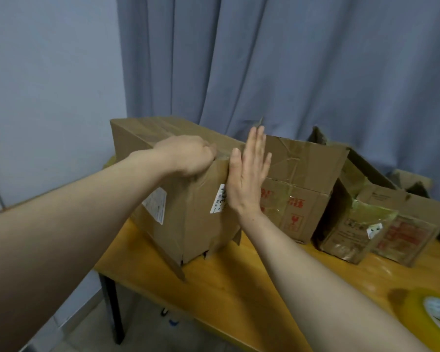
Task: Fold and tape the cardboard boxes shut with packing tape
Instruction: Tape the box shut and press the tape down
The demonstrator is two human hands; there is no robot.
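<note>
A large brown cardboard box (188,224) with white labels stands on the left part of the wooden table (239,288), its top closed and crossed by tape. My left hand (191,156) is curled over the box's near top edge, fingers pressing there. My right hand (249,174) is flat, fingers straight and together, its palm against the box's right side near the top corner. A roll of clear packing tape (437,313) lies on the table at the lower right, partly cut off by the frame.
A second cardboard box (302,199) with red print and raised flaps stands behind and right of the first. A third open box (381,232) with glossy tape sits further right. Grey curtains hang behind; the table's black leg (112,306) is at lower left.
</note>
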